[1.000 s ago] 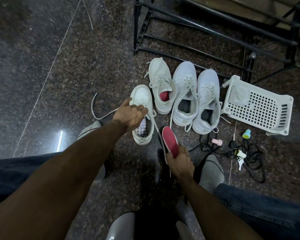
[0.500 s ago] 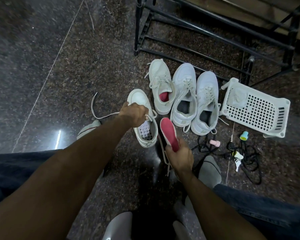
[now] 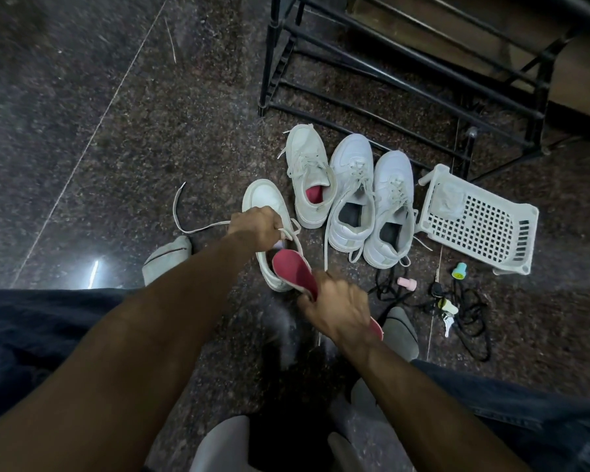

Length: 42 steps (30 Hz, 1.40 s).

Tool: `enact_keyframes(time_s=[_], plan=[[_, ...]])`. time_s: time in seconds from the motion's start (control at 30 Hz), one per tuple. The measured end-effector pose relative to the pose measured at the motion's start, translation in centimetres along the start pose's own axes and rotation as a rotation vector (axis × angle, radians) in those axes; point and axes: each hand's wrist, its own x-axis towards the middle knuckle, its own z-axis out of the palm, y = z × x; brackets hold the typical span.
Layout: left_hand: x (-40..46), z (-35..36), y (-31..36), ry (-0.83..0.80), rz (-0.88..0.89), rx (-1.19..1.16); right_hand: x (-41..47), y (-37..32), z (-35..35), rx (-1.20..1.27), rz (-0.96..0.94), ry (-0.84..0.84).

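Note:
A white sneaker (image 3: 264, 199) lies on the dark stone floor with its lace (image 3: 181, 216) trailing to the left. My left hand (image 3: 256, 229) grips the sneaker at its tongue and lace area. My right hand (image 3: 334, 310) holds a pink-red insole (image 3: 292, 270) by its rear half. The insole's front end sits over the sneaker's opening, at the heel side. Whether it is inside the shoe I cannot tell.
Three more white sneakers (image 3: 351, 195) stand in a row to the right, one with a pink-red insole (image 3: 314, 194) inside. A white plastic basket (image 3: 481, 223) lies on its side beyond them. A black metal rack (image 3: 389, 80) stands behind. Black cords (image 3: 470, 318) and small items lie at right.
My right hand has brought the insole left and forward, from beside the sneaker to over its opening. My left hand has kept its hold on the sneaker.

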Motion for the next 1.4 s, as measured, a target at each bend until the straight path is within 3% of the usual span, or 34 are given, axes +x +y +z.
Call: enact_keyframes(time_s=[0.37,0.57,1.07,1.27,1.4], plan=[[-0.8,1.6,-0.1,-0.03,-0.076,-0.158,2.8,-2.5,1.2,0.046,0.113,-0.033],[-0.4,1.7,-0.1,-0.043,-0.066,-0.199,0.4,-0.5,1.7,-0.138,0.079,-0.069],[-0.6,1.7,-0.5,-0.066,-0.058,-0.221,4.3,-3.3,2.1,0.171,0.186,-0.002],[-0.4,1.6,-0.1,-0.082,-0.041,-0.198,1.5,-1.0,2.0,0.005,0.034,-0.009],[-0.6,1.5,0.0,-0.09,-0.052,-0.201,0.8,-0.1,2.3,0.062,0.035,-0.032]])
